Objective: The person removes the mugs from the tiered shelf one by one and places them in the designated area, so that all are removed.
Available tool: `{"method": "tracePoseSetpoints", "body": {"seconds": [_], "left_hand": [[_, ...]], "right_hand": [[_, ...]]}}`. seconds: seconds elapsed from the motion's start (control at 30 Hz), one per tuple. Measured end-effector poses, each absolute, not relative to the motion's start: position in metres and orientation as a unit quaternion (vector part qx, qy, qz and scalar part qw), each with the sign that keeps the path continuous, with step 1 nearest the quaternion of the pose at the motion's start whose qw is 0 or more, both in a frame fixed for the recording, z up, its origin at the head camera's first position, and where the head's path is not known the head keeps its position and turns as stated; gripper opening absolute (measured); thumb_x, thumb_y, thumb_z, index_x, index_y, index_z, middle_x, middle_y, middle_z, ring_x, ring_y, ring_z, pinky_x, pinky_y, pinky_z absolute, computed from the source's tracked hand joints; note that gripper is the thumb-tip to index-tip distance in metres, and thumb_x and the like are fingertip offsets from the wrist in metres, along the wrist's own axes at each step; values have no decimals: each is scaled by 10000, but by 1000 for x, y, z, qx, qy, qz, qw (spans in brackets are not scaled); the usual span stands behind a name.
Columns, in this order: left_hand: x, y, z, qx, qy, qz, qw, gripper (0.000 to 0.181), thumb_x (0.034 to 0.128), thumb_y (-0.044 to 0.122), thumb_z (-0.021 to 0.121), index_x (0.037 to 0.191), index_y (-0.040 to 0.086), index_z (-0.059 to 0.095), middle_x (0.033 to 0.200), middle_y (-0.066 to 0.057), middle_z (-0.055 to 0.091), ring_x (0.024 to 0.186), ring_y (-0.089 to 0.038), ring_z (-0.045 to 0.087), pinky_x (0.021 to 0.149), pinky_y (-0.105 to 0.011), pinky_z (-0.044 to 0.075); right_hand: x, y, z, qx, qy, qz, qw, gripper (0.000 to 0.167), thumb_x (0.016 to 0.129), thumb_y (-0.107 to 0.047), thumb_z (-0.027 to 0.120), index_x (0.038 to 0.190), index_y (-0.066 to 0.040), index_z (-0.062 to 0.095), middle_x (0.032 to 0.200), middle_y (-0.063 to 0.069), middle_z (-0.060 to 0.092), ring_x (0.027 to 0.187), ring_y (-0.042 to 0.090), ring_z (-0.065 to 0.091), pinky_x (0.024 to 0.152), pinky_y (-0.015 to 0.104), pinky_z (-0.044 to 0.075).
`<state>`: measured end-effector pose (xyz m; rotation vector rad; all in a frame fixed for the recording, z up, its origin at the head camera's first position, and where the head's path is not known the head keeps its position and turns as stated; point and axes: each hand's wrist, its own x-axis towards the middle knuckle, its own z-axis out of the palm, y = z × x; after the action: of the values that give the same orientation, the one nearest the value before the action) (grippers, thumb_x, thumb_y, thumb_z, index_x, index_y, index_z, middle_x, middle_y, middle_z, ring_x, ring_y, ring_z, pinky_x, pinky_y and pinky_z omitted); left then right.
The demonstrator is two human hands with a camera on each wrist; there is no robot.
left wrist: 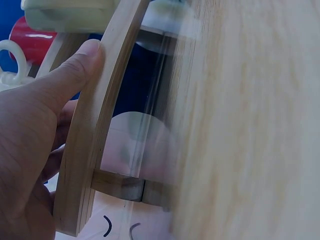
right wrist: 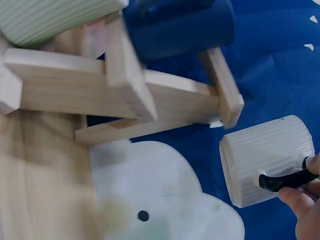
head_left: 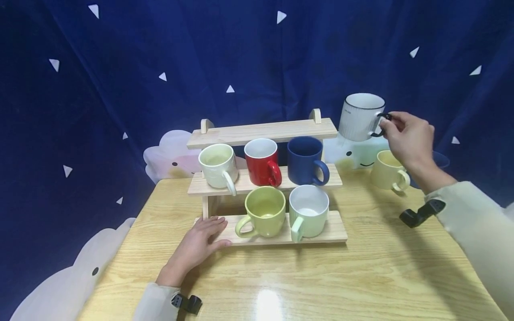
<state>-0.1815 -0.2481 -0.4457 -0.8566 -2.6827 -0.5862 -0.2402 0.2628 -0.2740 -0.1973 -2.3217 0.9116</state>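
A white ribbed mug [head_left: 359,117] with a black rim and black handle is held up in the air beside the rack's top tier. My right hand [head_left: 411,138] pinches its handle; in the right wrist view the mug [right wrist: 267,160] appears sideways. My left hand [head_left: 198,243] grips the left end of the bottom board of a three-tier wooden rack [head_left: 265,132], thumb along the front. On the middle tier stand a cream mug [head_left: 218,167], a red mug [head_left: 257,171] and a navy mug [head_left: 302,162]. Below them sit a yellow-green mug [head_left: 267,214] and a pale green mug [head_left: 311,214].
A pale yellow mug [head_left: 386,171] stands on the wooden table [head_left: 281,281] to the right of the rack. Behind it a blue item [head_left: 441,159] is partly hidden by my right arm. A dark blue curtain [head_left: 241,53] with white triangles hangs at the back.
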Motion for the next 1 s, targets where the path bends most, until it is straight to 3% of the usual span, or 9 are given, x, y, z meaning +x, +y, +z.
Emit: {"method": "tracePoseSetpoints", "body": {"seconds": [0.27,0.33,0.43,0.5,0.57,0.67,0.7,1.0], "left_hand": [[-183,-249,-446,-301,-922,-199,142,639,828,506,718,1279,60,643,1335,-81,602,1275,-341,511,1129,-574,274],[-183,-249,-446,-300,-922,-200,141,639,828,504,719,1280,60,641,1337,-80,601,1277,-341,509,1131,-572,270],[-182,-250,-446,-296,-923,-202,138,640,827,505,719,1283,62,640,1339,-78,600,1281,-341,505,1132,-574,267],[-182,-249,-446,-294,-924,-204,136,637,829,503,718,1283,63,640,1338,-76,601,1284,-336,503,1137,-568,259],[-182,-249,-446,-295,-923,-204,137,637,826,502,721,1281,63,642,1335,-74,604,1286,-325,503,1138,-565,260],[-182,-248,-445,-300,-922,-203,140,631,821,494,729,1272,60,648,1326,-74,611,1280,-314,511,1133,-570,270],[-182,-248,-445,-301,-921,-204,140,631,820,491,731,1271,58,649,1324,-75,612,1279,-315,512,1132,-571,271],[-182,-247,-445,-299,-922,-202,138,644,817,507,726,1275,61,645,1330,-74,607,1284,-312,508,1137,-558,269]], "right_hand": [[-241,267,-308,-57,-868,332,366,346,967,-269,608,1160,6,695,998,221,711,641,-223,400,639,91,345],[-242,267,-315,-56,-865,341,365,336,970,-255,602,1149,14,694,1012,225,708,644,-245,392,636,73,351],[-244,267,-327,-64,-864,341,364,331,973,-262,594,1150,-2,697,1015,212,709,657,-254,396,703,157,419],[-245,268,-335,-70,-865,338,364,331,975,-265,590,1147,-4,698,1010,207,710,718,-154,526,781,256,465],[-245,269,-344,-77,-867,331,365,326,975,-264,597,1144,-4,697,1001,212,709,818,31,647,868,415,445],[-244,271,-358,-79,-867,328,365,310,973,-228,606,1146,16,688,998,235,701,946,360,671,943,522,398],[-244,272,-363,-79,-867,330,365,302,970,-210,610,1145,24,684,997,243,699,958,404,659,950,538,390],[-243,273,-398,-96,-881,329,327,345,990,-225,585,1179,56,652,1013,269,689,973,432,645,942,569,400]]}}
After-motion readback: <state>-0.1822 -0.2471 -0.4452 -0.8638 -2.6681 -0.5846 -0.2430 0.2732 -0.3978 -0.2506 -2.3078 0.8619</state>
